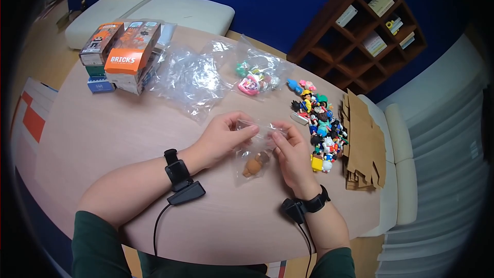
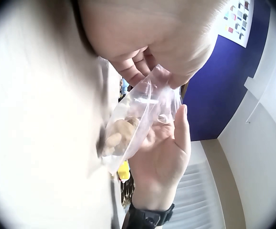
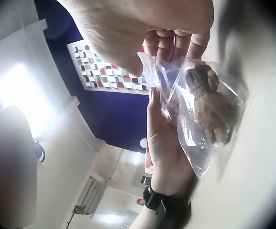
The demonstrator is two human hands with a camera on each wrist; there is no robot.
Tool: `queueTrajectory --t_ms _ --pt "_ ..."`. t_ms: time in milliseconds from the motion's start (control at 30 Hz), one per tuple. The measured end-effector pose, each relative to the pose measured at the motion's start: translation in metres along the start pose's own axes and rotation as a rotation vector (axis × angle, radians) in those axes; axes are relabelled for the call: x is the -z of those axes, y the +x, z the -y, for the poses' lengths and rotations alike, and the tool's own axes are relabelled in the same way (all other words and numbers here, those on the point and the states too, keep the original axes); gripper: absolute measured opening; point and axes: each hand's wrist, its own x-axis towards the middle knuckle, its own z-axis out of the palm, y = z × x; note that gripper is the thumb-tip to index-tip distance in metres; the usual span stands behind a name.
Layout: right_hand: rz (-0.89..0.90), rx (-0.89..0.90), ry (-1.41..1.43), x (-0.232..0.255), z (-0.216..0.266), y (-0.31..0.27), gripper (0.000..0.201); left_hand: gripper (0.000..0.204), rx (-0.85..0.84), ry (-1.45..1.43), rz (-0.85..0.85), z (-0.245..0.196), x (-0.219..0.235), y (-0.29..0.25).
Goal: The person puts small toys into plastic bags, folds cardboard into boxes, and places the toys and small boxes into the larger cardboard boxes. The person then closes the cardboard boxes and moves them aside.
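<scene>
Both hands hold a small clear plastic bag (image 1: pixel 246 151) by its upper part, over the near middle of the table. My left hand (image 1: pixel 224 138) pinches the upper left edge between thumb and fingers. The right hand (image 1: pixel 294 157) pinches the upper right edge, thumb toward me. Low in the bag lies a small brown toy figure (image 1: pixel 253 166), with a darker patch at one end. In the right wrist view the figure (image 3: pixel 213 107) shows rounded limbs through the plastic. The left wrist view shows the bag (image 2: pixel 143 102) hanging close to the tabletop.
Beyond the hands lie crumpled clear bags (image 1: pixel 190 77) and a bag of colourful toys (image 1: pixel 254 80). Boxes marked BRICKS (image 1: pixel 128 56) stand back left. A heap of small figures (image 1: pixel 321 123) lies right, beside flattened brown cardboard (image 1: pixel 364 141). Cables run from both wrist cameras.
</scene>
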Motion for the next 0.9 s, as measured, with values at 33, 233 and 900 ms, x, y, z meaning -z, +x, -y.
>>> queueTrajectory --t_ms 33,233,900 --pt "0.015 -0.126 0.025 0.003 -0.003 0.001 0.024 0.016 -0.002 0.002 -0.002 -0.001 0.0 0.0" --pt "-0.004 0.016 0.076 -0.001 -0.015 0.0 0.013 0.016 0.038 0.005 -0.027 -0.001 -0.001 -0.001" --pt "0.099 -0.065 0.289 -0.013 -0.021 -0.013 0.008 0.011 -0.034 0.171 0.068 -0.008 -0.011 -0.01"
